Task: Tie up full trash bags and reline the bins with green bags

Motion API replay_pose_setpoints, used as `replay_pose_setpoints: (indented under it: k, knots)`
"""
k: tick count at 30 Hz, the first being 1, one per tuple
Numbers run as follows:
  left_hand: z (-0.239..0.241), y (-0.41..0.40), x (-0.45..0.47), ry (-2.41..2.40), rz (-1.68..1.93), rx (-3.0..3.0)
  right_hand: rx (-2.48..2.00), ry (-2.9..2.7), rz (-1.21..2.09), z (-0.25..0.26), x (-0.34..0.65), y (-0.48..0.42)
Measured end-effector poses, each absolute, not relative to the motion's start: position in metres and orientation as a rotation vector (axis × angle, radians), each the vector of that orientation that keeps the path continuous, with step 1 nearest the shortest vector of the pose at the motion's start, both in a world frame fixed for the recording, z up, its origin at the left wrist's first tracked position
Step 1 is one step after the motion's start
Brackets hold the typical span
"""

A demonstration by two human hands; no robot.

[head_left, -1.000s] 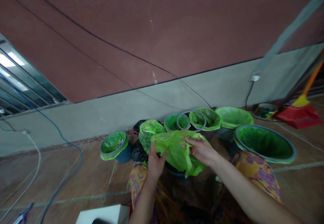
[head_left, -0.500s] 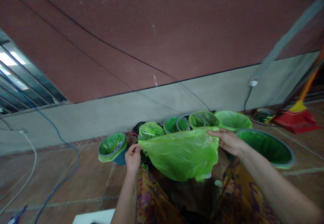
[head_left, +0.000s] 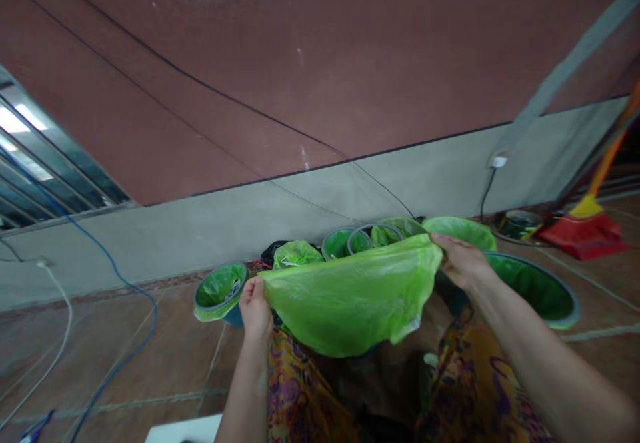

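Note:
A thin green plastic bag [head_left: 350, 299] is stretched between my two hands, its top edge taut and its lower part hanging in a curve over my knees. My left hand [head_left: 257, 306] is closed on the bag's left corner. At the upper right corner, my right hand [head_left: 461, 261] pinches the plastic, fingers pressed together. Just left of my left hand stands a bin lined with green plastic [head_left: 220, 289]. A larger lined bin [head_left: 533, 289] is behind my right forearm. The bag hides part of what lies behind and below it.
Along the wall stand several more lined bins, among them a wide one [head_left: 463, 231] and a grey-rimmed one [head_left: 345, 244]. A red broom [head_left: 583, 235] leans at the right. A blue cable [head_left: 125, 281] crosses the floor at the left, near a white object [head_left: 183, 429].
Both hands have drawn slightly farther apart, the left one leftward, the right one up and rightward. The bag is pulled wider and tauter between them.

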State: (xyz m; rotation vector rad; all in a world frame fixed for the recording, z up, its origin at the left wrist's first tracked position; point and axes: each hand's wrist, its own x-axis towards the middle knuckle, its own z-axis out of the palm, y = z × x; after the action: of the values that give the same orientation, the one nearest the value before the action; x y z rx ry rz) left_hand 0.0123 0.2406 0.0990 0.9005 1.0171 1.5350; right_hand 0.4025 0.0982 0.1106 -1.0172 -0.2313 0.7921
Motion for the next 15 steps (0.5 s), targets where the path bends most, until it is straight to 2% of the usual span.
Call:
replay_pose_setpoints:
  k: [4, 8, 11, 15]
  knots:
    - [0.108, 0.250, 0.020, 1.082, 1.561, 0.925, -0.954, -0.353, 0.928, 0.101, 0.373, 0.089]
    - [0.107, 0.262, 0.027, 1.135, 1.562, 0.927, -1.169, -0.553, 1.234, 0.027, 0.304, 0.076]
    - [0.107, 0.273, 0.025, 1.150, 1.542, 0.948, -1.406, -0.534, 1.225, -0.017, 0.272, 0.075]
    - [0.121, 0.297, 0.006, 1.238, 1.591, 1.001, -1.377, -0.421, 1.178, -0.006, 0.293, 0.079]
